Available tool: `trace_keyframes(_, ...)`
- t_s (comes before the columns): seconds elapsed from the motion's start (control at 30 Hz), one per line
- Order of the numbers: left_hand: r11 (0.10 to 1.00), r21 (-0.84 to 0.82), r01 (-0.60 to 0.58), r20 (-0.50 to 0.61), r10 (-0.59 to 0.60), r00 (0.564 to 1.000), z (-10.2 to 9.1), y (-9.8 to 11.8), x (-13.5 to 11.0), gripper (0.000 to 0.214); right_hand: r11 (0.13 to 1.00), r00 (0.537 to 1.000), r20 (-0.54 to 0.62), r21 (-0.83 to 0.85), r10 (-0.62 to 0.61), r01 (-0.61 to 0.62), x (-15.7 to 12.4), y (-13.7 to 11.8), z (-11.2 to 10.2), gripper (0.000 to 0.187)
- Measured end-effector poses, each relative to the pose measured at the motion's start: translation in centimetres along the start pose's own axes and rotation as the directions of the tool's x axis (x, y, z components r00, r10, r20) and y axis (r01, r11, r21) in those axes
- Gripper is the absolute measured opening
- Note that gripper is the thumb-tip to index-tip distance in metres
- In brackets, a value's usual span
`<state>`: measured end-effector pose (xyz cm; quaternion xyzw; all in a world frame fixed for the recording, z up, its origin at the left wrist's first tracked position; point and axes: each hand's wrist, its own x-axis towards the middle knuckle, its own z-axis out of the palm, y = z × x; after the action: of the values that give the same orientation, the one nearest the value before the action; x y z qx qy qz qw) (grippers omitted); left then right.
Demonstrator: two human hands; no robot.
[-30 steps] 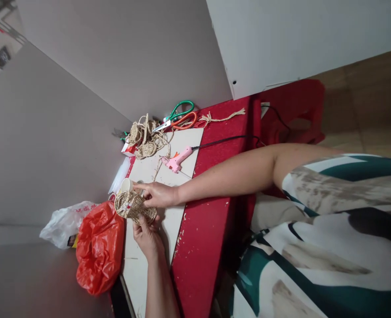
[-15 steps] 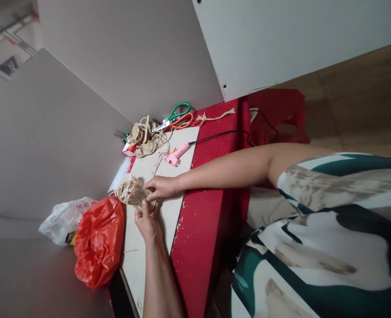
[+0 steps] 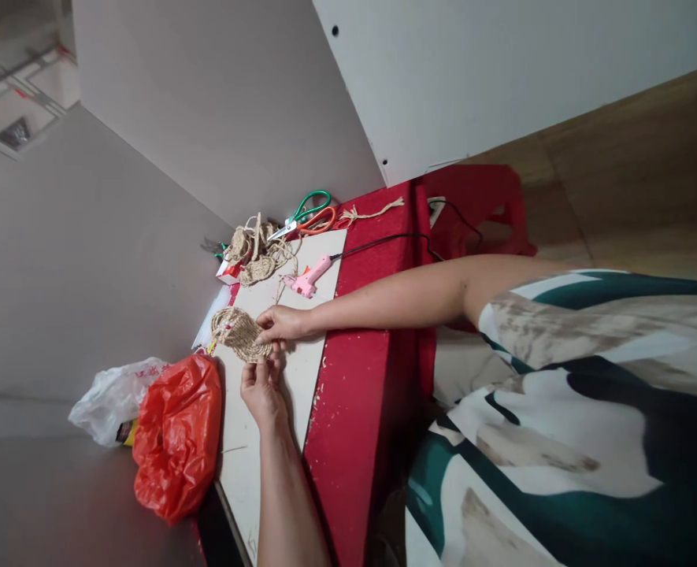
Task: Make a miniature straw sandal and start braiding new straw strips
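A woven jute piece, oval and shaped like a shallow basket, is held over the white board. My right hand pinches its near edge, fingers closed on the weave. Just below, my left hand grips the same piece at its lower edge with fingers curled. Both forearms stretch over the red table.
A pink glue gun with a black cord lies on the board beside a jute rope pile. Green scissors and orange scissors lie beyond. A red plastic bag and a white bag sit beside the board. A red stool stands behind.
The jute piece has been turned and brought lower toward the board, and the white cup by it no longer shows. My left hand shifted its grip along the edge.
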<state>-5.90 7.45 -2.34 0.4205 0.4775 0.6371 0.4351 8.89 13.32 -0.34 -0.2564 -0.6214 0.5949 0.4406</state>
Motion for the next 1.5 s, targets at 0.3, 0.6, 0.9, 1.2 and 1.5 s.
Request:
trace_keyframes(0.3,0.996,0.085,-0.007,-0.079,0.014,0.997,-0.5,0.2,-0.6,0.042,0.998,0.988,-0.147,0.048,0.044,-0.037,0.1,-0.7,0.4,0.02)
trace_keyframes(0.6,0.973,0.212,-0.091,-0.243,0.143,0.959,-1.3,0.1,-1.3,0.039,0.971,0.975,-0.028,-0.087,0.22,-0.221,-0.7,-1.0,0.6,0.017)
trace_keyframes(0.9,0.856,0.464,-0.227,-0.418,0.438,0.796,-3.0,1.1,-1.6,0.034,0.841,0.94,0.136,-0.499,0.313,-0.208,-0.9,-1.8,-0.5,0.006)
trace_keyframes(1.2,0.776,0.596,-0.205,-0.378,0.497,0.781,-1.6,2.3,-3.2,0.036,0.732,0.998,0.026,-0.679,-0.054,0.057,-1.1,-4.9,-2.6,0.036)
trace_keyframes(1.5,0.762,0.566,-0.314,-0.073,0.426,0.902,3.5,4.2,-5.5,0.027,0.991,0.927,0.363,0.054,0.093,-0.121,-2.2,-5.7,-1.2,0.047)
